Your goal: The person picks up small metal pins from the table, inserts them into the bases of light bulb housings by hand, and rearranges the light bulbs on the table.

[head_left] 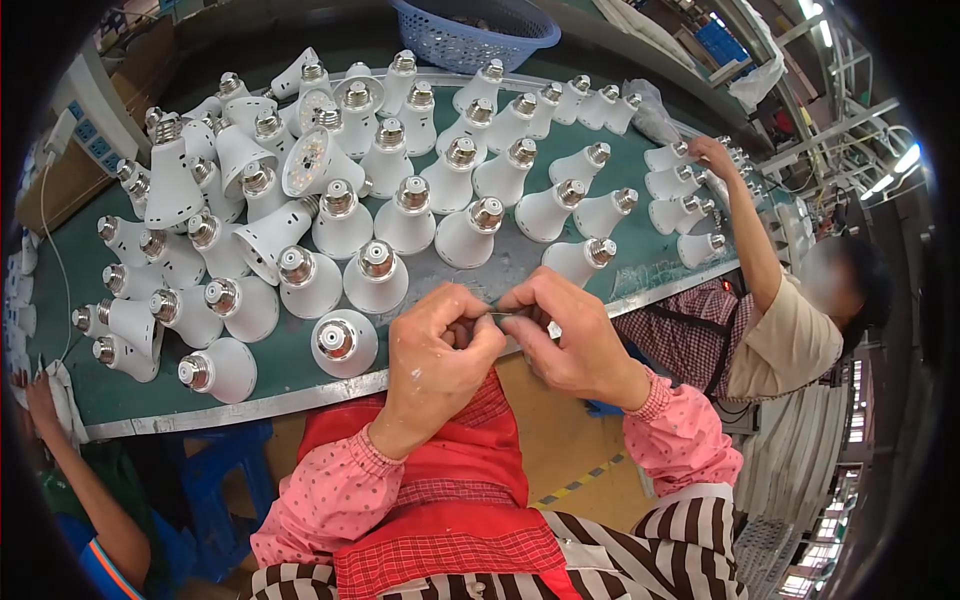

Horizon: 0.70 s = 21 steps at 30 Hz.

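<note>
My left hand [440,350] and my right hand [570,335] are raised close together over the front edge of the green table, fingertips almost touching. Between them runs a thin, wire-like piece [500,314], pinched at each end by thumb and forefinger. Its exact form is too small to make out. Just left of my left hand a white bulb housing [344,343] stands with its metal screw cap up. Beyond my hands are more housings, among them one [376,277] behind my left hand and one lying tilted [578,262] behind my right hand.
Many white bulb housings [390,160] cover the green table [640,262]. A blue basket [475,40] sits at the back. At the right a co-worker [780,320] reaches over the table; another person's arm [85,480] is at the left. A power strip [95,125] stands upper left.
</note>
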{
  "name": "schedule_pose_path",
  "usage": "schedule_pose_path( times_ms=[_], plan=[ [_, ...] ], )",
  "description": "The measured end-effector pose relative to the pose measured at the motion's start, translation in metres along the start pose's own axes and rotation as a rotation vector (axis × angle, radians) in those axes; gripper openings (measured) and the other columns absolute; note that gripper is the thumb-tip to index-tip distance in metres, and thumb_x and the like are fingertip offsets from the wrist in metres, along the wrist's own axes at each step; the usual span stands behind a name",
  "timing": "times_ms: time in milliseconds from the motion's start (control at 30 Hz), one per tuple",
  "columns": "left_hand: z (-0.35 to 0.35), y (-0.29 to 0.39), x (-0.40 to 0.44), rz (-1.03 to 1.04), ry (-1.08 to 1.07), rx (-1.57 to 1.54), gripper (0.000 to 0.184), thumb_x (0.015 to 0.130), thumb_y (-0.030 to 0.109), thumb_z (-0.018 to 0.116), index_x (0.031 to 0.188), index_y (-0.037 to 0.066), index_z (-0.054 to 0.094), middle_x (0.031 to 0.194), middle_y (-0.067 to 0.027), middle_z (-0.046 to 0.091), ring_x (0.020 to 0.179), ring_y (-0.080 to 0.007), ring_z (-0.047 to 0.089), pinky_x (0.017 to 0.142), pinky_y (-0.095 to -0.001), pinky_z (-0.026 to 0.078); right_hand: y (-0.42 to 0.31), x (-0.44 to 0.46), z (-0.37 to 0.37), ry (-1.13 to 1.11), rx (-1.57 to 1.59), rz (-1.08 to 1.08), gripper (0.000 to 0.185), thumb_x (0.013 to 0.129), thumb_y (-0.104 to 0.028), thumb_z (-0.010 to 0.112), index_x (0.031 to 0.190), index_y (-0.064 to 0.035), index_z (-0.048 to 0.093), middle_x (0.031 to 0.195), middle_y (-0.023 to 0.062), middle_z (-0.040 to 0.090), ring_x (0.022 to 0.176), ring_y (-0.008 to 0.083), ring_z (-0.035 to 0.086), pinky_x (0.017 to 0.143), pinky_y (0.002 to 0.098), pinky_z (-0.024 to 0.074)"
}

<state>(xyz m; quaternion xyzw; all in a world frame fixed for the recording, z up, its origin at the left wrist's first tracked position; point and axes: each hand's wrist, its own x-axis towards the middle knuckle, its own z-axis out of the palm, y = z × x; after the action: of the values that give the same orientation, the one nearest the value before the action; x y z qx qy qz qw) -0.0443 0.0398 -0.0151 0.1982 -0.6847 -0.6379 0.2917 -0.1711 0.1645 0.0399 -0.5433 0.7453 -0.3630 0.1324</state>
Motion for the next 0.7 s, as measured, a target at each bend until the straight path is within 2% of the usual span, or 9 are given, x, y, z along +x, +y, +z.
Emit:
schedule_pose_path(
  times_ms=[100,300,400,500,600,700],
  plan=[
    [-0.002,-0.002,-0.003,-0.067,-0.020,-0.070,0.007,0.085,-0.006,0.069,0.086,0.001,0.065,0.075,-0.0063,0.059,0.058,-0.0122,0.054,0.052,-0.0278,0.042,0.006,-0.001,0.009,0.063,-0.087,-0.094,0.016,0.087,0.004,0.071,0.097,-0.0011,0.060,0.088,0.0128,0.059,0.071,0.0323,0.063,0.060,0.0412,0.0496],
    [-0.006,0.006,-0.005,0.233,0.021,0.152,0.008,0.085,-0.003,0.071,0.090,0.001,0.066,0.079,-0.0095,0.062,0.060,-0.0190,0.060,0.054,-0.0332,0.047,-0.002,0.003,0.007,0.059,-0.203,-0.201,0.018,0.085,0.005,0.072,0.096,-0.0011,0.060,0.086,0.0125,0.056,0.068,0.0321,0.062,0.059,0.0418,0.0489],
    [-0.011,0.003,-0.006,0.278,0.015,0.214,0.008,0.084,-0.005,0.072,0.088,0.000,0.067,0.077,-0.0063,0.064,0.057,-0.0147,0.052,0.053,-0.0295,0.042,-0.009,0.003,0.006,0.037,-0.317,-0.238,0.018,0.085,0.005,0.072,0.096,-0.0011,0.060,0.086,0.0128,0.056,0.069,0.0330,0.063,0.059,0.0419,0.0498],
    [-0.016,0.010,-0.007,0.252,-0.044,0.188,0.007,0.083,-0.004,0.071,0.084,0.000,0.065,0.073,-0.0040,0.061,0.057,-0.0107,0.049,0.052,-0.0286,0.039,-0.014,0.004,0.002,-0.002,-0.298,-0.248,0.018,0.083,0.003,0.072,0.096,-0.0020,0.060,0.085,0.0121,0.056,0.067,0.0341,0.063,0.057,0.0423,0.0500],
    [-0.024,0.018,-0.008,0.107,-0.127,0.112,0.011,0.084,-0.001,0.071,0.080,0.001,0.061,0.073,-0.0051,0.059,0.058,-0.0104,0.054,0.053,-0.0297,0.043,-0.016,0.004,0.000,-0.046,-0.211,-0.184,0.017,0.081,0.003,0.072,0.093,-0.0035,0.062,0.082,0.0108,0.058,0.065,0.0326,0.064,0.055,0.0410,0.0498],
    [-0.029,0.019,-0.010,-0.088,-0.179,-0.088,0.008,0.083,-0.003,0.068,0.079,0.001,0.062,0.071,0.0050,0.055,0.062,0.0002,0.041,0.052,-0.0232,0.031,-0.014,0.012,-0.004,-0.109,-0.053,-0.169,0.012,0.080,0.004,0.073,0.089,-0.0017,0.069,0.077,0.0059,0.064,0.058,0.0167,0.062,0.052,0.0292,0.0491]
  ],
)
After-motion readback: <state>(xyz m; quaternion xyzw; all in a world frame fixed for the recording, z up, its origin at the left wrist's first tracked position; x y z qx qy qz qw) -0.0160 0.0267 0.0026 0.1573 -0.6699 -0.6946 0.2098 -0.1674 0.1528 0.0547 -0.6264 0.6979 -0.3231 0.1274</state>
